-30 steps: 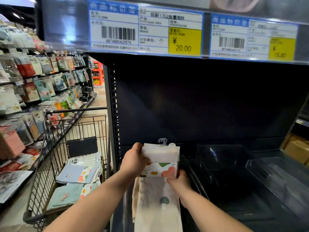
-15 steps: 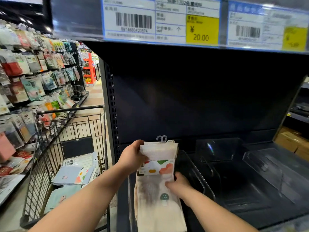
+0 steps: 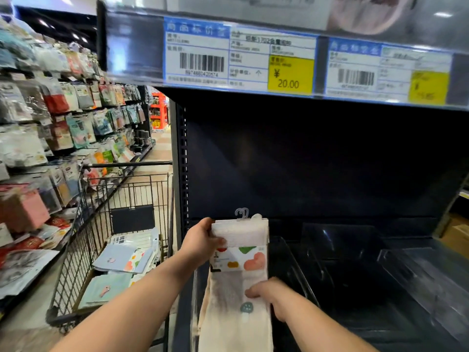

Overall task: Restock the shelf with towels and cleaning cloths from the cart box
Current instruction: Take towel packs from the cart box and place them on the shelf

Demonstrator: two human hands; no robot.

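I hold a stack of cream towels (image 3: 236, 308) with a colourful paper band and small plastic hooks on top, at the left end of the dark shelf (image 3: 355, 295). My left hand (image 3: 203, 242) grips the stack's upper left edge near the band. My right hand (image 3: 272, 294) grips the right edge lower down, fingers curled over the front by a mushroom print. The towels hang down past the shelf's front edge. More packaged towels and cloths (image 3: 121, 260) lie in the box inside the wire cart (image 3: 83, 250) at the left.
Clear plastic dividers (image 3: 418, 270) split the dark shelf into bays. A shelf edge overhead carries price labels (image 3: 238, 54). Hanging packaged goods (image 3: 58, 128) fill the racks along the aisle on the left. A cardboard box (image 3: 456, 235) sits at the far right.
My right hand has slid a little lower along the towels' right edge. The view shifted slightly; the stack stays at the shelf's left end.
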